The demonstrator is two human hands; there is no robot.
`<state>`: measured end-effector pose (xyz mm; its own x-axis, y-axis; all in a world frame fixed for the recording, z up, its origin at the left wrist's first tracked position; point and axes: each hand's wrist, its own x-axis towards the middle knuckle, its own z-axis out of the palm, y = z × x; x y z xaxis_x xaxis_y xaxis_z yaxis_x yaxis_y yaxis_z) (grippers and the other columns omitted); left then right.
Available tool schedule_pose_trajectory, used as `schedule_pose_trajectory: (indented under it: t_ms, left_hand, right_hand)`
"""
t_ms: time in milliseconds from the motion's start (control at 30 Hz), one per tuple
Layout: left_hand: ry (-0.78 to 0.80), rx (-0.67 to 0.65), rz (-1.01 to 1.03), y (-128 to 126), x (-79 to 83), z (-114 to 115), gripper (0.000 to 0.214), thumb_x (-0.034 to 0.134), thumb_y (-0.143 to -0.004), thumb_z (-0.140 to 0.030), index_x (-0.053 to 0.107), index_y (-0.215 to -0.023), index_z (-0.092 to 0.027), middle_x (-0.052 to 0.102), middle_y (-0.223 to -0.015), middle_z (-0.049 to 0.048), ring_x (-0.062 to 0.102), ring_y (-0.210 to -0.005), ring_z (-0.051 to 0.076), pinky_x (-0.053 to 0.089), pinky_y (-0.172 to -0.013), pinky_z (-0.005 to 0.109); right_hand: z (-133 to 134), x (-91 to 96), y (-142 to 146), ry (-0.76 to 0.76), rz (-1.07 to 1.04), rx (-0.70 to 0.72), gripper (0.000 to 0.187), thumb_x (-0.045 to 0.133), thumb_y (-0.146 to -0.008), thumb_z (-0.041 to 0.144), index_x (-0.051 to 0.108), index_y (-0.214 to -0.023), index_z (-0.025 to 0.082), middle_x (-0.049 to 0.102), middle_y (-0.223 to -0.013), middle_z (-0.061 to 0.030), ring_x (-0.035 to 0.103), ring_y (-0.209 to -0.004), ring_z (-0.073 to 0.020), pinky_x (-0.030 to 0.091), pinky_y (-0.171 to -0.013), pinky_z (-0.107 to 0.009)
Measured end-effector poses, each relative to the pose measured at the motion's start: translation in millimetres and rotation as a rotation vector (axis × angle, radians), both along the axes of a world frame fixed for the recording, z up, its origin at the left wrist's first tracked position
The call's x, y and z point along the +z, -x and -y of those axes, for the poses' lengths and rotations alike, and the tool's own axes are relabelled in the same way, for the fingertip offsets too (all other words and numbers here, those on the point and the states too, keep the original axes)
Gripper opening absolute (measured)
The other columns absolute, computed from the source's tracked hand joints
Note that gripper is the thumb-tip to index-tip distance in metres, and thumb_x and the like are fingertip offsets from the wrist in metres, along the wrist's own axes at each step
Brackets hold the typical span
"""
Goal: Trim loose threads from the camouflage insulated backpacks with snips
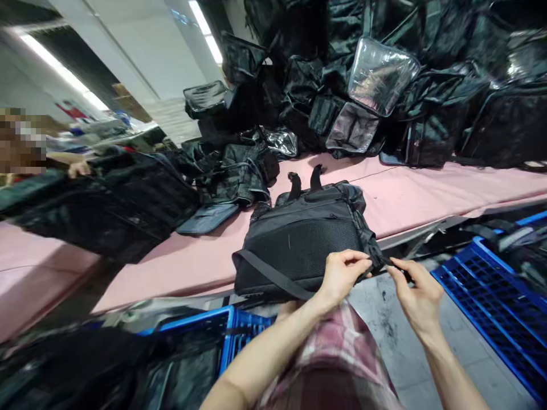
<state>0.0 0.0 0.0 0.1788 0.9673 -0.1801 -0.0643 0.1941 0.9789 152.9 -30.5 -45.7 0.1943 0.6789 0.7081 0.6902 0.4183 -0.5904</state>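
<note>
A black backpack (299,242) with a mesh panel lies on the pink-covered table in front of me. Its webbing strap (273,276) loops across the lower edge toward my body. My left hand (345,274) is at the bag's lower right corner, thumb and fingers pinched together. What those fingertips grip is too small to make out. Just to the right, my right hand (416,293) pinches a dark strap end (383,261) at the bag's side. Two short black straps (294,185) stick up at the bag's far edge.
Black bags (431,125), some with clear plastic covers (382,74), are piled along the back of the pink table (410,193). Blue crates (491,296) stand right and lower left. At left, another person's hand (80,168) rests on a large black bag (115,210).
</note>
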Motion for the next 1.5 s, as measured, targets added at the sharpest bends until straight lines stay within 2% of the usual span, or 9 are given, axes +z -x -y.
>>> schedule_pose_trajectory:
  t_ms: [233, 400, 567, 633, 900, 1100, 1267, 1367, 1500]
  left_hand:
    - [-0.145, -0.098, -0.158, 3, -11.6, -6, 0.017, 0.064, -0.071, -0.028, 0.071, -0.077, -0.013, 0.068, -0.071, 0.004, 0.063, -0.063, 0.014, 0.048, -0.06, 0.021]
    - [-0.322, -1.015, -0.366, 49, 9.8, -33, 0.018, 0.065, -0.075, -0.034, 0.074, -0.082, -0.02, 0.071, -0.087, 0.0026, 0.064, -0.084, 0.015, 0.046, -0.08, 0.019]
    - [-0.537, -0.15, -0.741, 65, 23.4, -93, 0.021, 0.053, -0.084, -0.027, 0.071, -0.093, -0.019, 0.069, -0.095, 0.0033, 0.06, -0.087, 0.015, 0.044, -0.084, 0.026]
    - [-0.667, -0.052, -0.907, 52, 21.6, -116, 0.022, 0.051, -0.086, -0.027, 0.071, -0.092, -0.021, 0.069, -0.094, 0.0026, 0.057, -0.088, 0.016, 0.041, -0.085, 0.029]
    - [-0.905, -0.652, -1.314, -1, 17.4, -174, 0.02, 0.058, -0.081, -0.037, 0.071, -0.086, -0.023, 0.064, -0.096, 0.0034, 0.05, -0.095, 0.021, 0.035, -0.083, 0.034]
    - [-0.81, -0.323, -1.322, 17, 18.1, -200, 0.029, 0.042, -0.09, -0.034, 0.065, -0.101, -0.02, 0.062, -0.105, 0.0059, 0.054, -0.097, 0.019, 0.042, -0.083, 0.03]
    - [-0.881, -1.0, -1.351, -26, 8.8, -210, 0.045, 0.067, -0.073, -0.033, 0.057, -0.117, -0.03, 0.056, -0.126, 0.0046, 0.031, -0.13, 0.031, 0.028, -0.1, 0.054]
    - [-0.754, -1.328, -1.44, -58, -3.5, -213, 0.028, 0.07, -0.068, -0.033, 0.068, -0.095, -0.027, 0.069, -0.097, 0.0064, 0.052, -0.111, 0.03, 0.033, -0.096, 0.051]
    - [-0.875, -1.293, -1.393, -53, 1.3, -221, 0.017, 0.067, -0.071, -0.039, 0.069, -0.082, -0.026, 0.071, -0.083, 0.0039, 0.063, -0.082, 0.019, 0.042, -0.073, 0.026]
  right_hand:
    - [-5, -5.8, -10, 0.212, -0.062, 0.056, 0.015, 0.061, -0.08, 0.032, 0.067, -0.087, 0.021, 0.068, -0.082, -0.0024, 0.06, -0.071, -0.015, 0.046, -0.066, -0.028]
    - [-23, -18.8, -42, 0.405, -0.458, -0.014, 0.03, 0.065, -0.071, 0.044, 0.069, -0.086, 0.019, 0.069, -0.08, -0.004, 0.061, -0.069, -0.0178, 0.048, -0.063, -0.03]
    - [-58, -25.6, -51, 0.452, -0.493, 0.016, 0.032, 0.067, -0.068, 0.044, 0.068, -0.087, 0.018, 0.069, -0.086, -0.005, 0.062, -0.08, -0.0207, 0.048, -0.077, -0.035]
    - [-76, -27.2, -44, 0.441, -0.474, 0.06, 0.031, 0.065, -0.069, 0.044, 0.068, -0.087, 0.018, 0.069, -0.088, -0.0051, 0.062, -0.083, -0.0211, 0.047, -0.081, -0.036]
    - [-121, -48.3, -34, 0.484, -0.469, 0.123, 0.034, 0.062, -0.073, 0.045, 0.067, -0.091, 0.018, 0.068, -0.092, -0.0064, 0.061, -0.086, -0.0211, 0.047, -0.083, -0.037]
    - [-126, -50.8, -36, 0.569, -0.388, 0.104, 0.05, 0.069, -0.065, 0.048, 0.063, -0.105, 0.019, 0.067, -0.098, -0.0071, 0.061, -0.09, -0.0222, 0.045, -0.085, -0.037]
    - [-115, -47.3, -29, 0.634, -0.361, 0.291, 0.037, 0.065, -0.067, 0.047, 0.068, -0.091, 0.019, 0.067, -0.094, -0.0065, 0.061, -0.085, -0.0203, 0.047, -0.076, -0.032]
    - [-95, -46.9, -25, 0.663, -0.345, 0.339, 0.031, 0.063, -0.068, 0.044, 0.068, -0.084, 0.018, 0.068, -0.082, -0.0045, 0.061, -0.074, -0.0175, 0.048, -0.07, -0.028]
    - [-77, -30.6, -13, 0.702, -0.125, 0.289, 0.024, 0.056, -0.075, 0.038, 0.066, -0.083, 0.019, 0.064, -0.068, -0.0006, 0.059, -0.061, -0.0148, 0.044, -0.058, -0.024]
